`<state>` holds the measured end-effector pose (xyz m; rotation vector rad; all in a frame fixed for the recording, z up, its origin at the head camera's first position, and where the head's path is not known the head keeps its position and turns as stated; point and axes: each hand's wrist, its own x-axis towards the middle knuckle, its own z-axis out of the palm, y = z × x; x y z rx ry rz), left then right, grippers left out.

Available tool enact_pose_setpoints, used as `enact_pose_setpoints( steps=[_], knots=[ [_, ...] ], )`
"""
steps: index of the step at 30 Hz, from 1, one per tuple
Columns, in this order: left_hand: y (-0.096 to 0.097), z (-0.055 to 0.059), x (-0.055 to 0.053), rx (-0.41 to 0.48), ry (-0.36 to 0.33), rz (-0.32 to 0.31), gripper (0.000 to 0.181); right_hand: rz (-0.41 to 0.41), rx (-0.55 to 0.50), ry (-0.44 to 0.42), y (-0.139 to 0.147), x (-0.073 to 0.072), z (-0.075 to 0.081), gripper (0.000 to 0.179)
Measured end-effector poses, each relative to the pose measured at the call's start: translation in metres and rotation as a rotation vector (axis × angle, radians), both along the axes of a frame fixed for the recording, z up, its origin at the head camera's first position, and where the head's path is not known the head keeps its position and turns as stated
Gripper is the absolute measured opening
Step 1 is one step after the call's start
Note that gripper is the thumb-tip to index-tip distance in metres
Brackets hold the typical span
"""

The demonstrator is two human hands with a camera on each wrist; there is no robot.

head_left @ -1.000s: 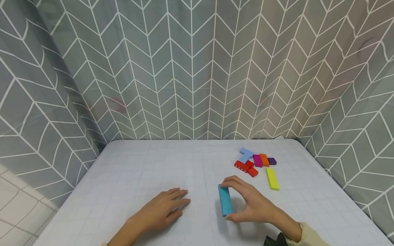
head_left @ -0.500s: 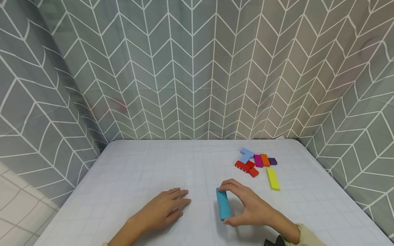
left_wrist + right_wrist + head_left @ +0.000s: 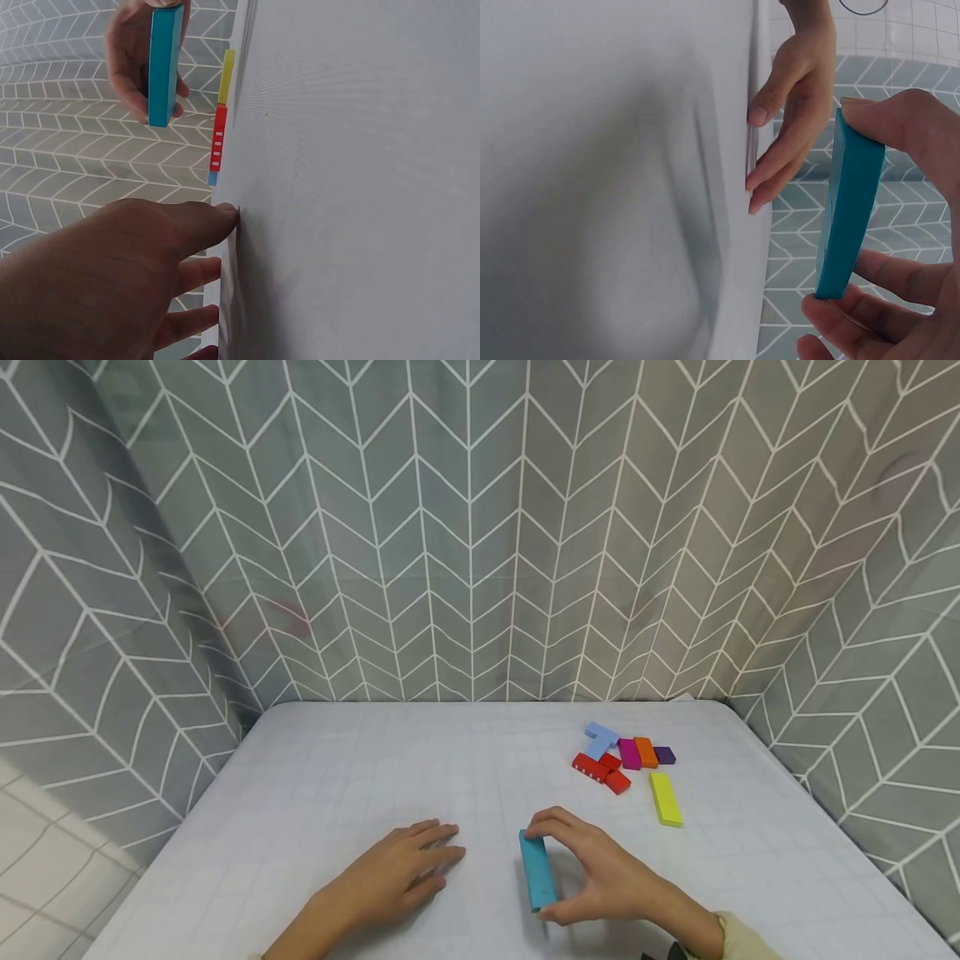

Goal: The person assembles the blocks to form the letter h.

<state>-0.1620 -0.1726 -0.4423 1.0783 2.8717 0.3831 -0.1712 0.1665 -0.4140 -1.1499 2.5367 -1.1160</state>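
Head view shows the right hand (image 3: 607, 877) pinching a teal block (image 3: 537, 870) above a white-clothed bench (image 3: 337, 777), the left hand (image 3: 390, 877) spread on it, grey chevron-patterned curtain (image 3: 480, 527) beyond both hands.

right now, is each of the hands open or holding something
Left hand: open, holding nothing, resting on the white tabletop.
Right hand: closed on a teal rectangular block, pinched end to end.
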Motion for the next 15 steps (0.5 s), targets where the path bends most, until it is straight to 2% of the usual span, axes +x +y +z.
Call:
enact_pose_setpoints(
  steps=[11,15],
  knots=[
    [0.0008,0.0001,-0.0011,-0.006,0.0,0.001,0.041,0.051,-0.028,0.015,-0.0042,0.0048,-0.0044,0.068],
    [0.0006,-0.0008,-0.0013,-0.004,-0.008,0.004,0.041,0.047,-0.012,0.001,-0.0067,0.0069,-0.0059,0.068]
  ],
)
